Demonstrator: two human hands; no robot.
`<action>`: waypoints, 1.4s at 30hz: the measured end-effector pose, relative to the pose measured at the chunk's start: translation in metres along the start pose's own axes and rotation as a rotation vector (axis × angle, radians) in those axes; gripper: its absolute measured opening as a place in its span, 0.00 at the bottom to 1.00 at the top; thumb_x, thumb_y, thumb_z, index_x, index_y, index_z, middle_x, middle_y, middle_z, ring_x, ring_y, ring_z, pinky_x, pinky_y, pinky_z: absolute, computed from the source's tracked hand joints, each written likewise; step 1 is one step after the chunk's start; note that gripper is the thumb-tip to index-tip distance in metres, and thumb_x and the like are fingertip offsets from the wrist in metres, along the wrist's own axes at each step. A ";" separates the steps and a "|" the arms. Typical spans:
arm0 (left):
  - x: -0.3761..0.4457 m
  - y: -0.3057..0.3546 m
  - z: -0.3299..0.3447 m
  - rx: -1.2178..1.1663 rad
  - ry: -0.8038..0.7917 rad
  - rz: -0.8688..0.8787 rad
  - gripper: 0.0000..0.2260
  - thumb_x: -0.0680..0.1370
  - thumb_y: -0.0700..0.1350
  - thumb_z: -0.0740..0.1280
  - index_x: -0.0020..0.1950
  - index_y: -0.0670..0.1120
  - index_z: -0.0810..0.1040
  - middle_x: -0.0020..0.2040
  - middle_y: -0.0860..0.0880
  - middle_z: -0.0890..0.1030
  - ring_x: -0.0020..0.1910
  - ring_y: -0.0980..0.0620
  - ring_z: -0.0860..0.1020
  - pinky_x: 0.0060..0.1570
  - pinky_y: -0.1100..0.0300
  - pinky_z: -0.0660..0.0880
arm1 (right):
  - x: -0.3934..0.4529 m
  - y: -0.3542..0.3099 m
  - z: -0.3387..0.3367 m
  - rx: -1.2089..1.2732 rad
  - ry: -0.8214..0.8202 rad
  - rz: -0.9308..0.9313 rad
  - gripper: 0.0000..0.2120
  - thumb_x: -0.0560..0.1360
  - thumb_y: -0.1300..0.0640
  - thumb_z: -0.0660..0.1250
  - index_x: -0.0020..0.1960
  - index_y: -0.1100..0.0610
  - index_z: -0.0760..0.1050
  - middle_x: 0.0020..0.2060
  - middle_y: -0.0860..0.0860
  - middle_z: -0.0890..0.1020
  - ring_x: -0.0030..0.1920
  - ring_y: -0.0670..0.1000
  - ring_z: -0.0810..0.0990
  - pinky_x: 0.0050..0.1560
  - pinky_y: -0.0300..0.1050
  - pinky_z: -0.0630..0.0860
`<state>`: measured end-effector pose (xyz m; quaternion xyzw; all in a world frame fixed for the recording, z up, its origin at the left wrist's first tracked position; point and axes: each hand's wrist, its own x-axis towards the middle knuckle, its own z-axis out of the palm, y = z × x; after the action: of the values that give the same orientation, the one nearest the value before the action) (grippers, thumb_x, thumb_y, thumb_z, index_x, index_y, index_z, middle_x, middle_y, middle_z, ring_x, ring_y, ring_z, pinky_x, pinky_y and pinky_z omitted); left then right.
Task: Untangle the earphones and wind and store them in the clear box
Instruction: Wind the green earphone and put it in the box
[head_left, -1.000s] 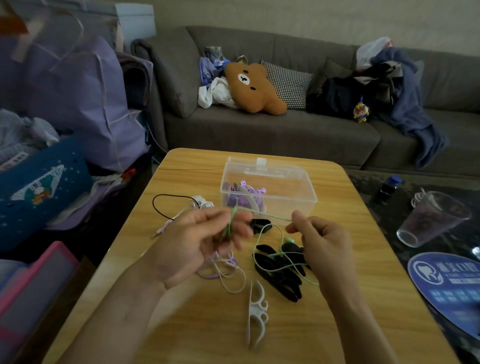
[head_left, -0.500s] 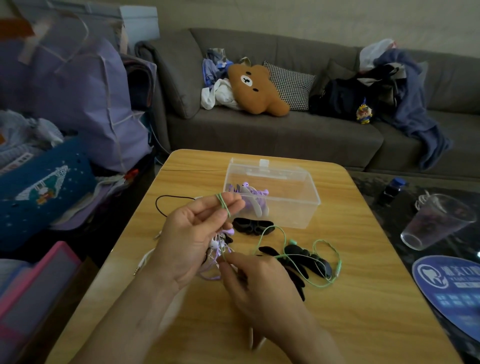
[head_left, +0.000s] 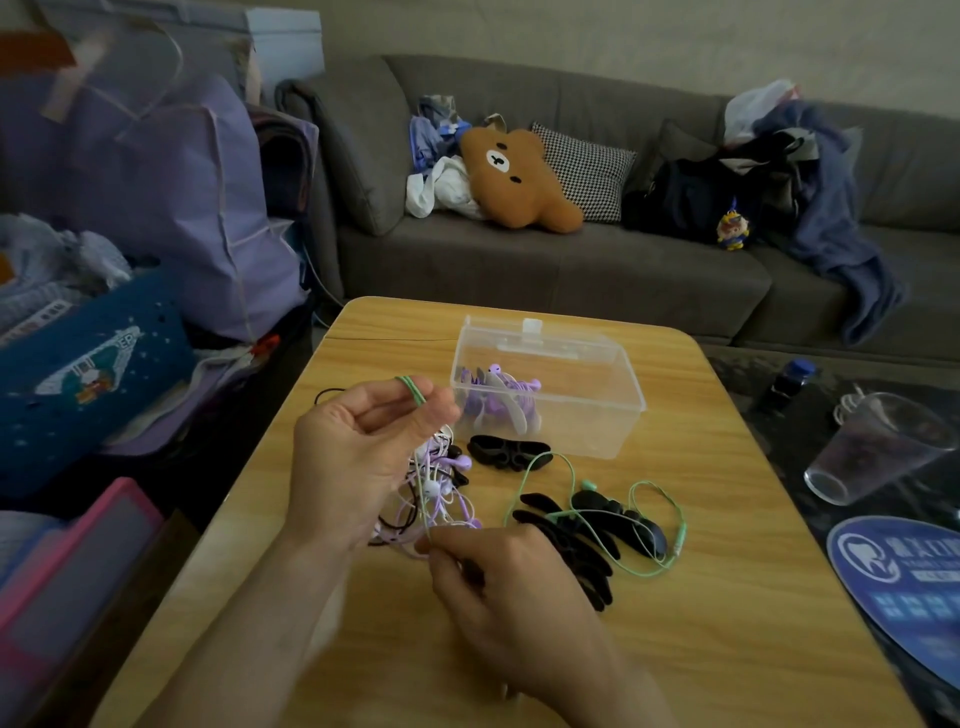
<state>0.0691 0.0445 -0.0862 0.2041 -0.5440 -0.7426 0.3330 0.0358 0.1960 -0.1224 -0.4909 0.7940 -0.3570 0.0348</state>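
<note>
The green earphone cable (head_left: 574, 467) loops over the wooden surface (head_left: 727, 597), draped across black winders (head_left: 597, 525), and rises to the left hand (head_left: 358, 452), whose thumb and fingertips pinch it with wraps round the index finger. The right hand (head_left: 509, 587) pinches the same strand lower down, beside a tangle of purple and white earphones (head_left: 441, 493). Farther back stands the clear box (head_left: 545, 384), lid open, holding wound purple earphones (head_left: 498, 400). Another black winder (head_left: 509, 451) lies just in front of it.
</note>
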 end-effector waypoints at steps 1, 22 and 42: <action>0.003 0.002 -0.005 0.046 0.001 0.021 0.12 0.63 0.42 0.80 0.44 0.45 0.86 0.45 0.43 0.87 0.47 0.45 0.85 0.48 0.55 0.81 | 0.001 -0.001 -0.003 0.039 0.011 0.001 0.14 0.80 0.50 0.58 0.46 0.55 0.80 0.26 0.50 0.71 0.29 0.52 0.71 0.33 0.50 0.70; -0.018 -0.009 -0.009 0.414 -0.988 -0.339 0.11 0.80 0.47 0.61 0.44 0.46 0.82 0.35 0.49 0.77 0.32 0.57 0.71 0.34 0.67 0.67 | 0.007 0.040 -0.048 0.201 0.570 0.169 0.14 0.78 0.45 0.63 0.47 0.54 0.81 0.27 0.50 0.76 0.25 0.51 0.69 0.24 0.46 0.64; -0.013 -0.019 -0.002 0.342 -0.427 0.117 0.15 0.81 0.45 0.61 0.66 0.45 0.76 0.61 0.52 0.81 0.63 0.58 0.77 0.57 0.66 0.74 | 0.008 0.019 -0.024 0.088 0.014 -0.018 0.05 0.81 0.53 0.67 0.51 0.50 0.82 0.31 0.37 0.75 0.33 0.42 0.74 0.35 0.33 0.65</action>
<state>0.0747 0.0556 -0.1056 0.0645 -0.7303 -0.6455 0.2140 0.0080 0.2076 -0.1142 -0.4936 0.7732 -0.3953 0.0474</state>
